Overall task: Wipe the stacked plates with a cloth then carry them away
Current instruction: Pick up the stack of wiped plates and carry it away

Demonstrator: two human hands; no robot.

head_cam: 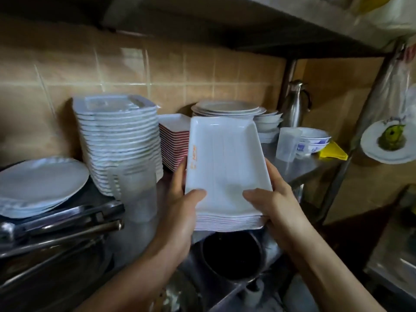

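A stack of white rectangular plates (225,163) with orange print on the left rim is lifted off the counter, tilted away from me. My left hand (182,203) grips its left edge, thumb on the top plate. On the opposite side, my right hand (272,199) grips the right edge, also with the thumb on top. No cloth shows in either hand; a yellow cloth (333,152) lies on the steel counter at the right.
A tall stack of white square plates (119,140) stands at the back left, red-edged plates (175,140) beside it, round plates (227,108) and bowls behind. A clear plastic jug (137,192), a black pot (231,253) below the stack, a steel flask (295,104) and an overhead shelf (247,23) are close.
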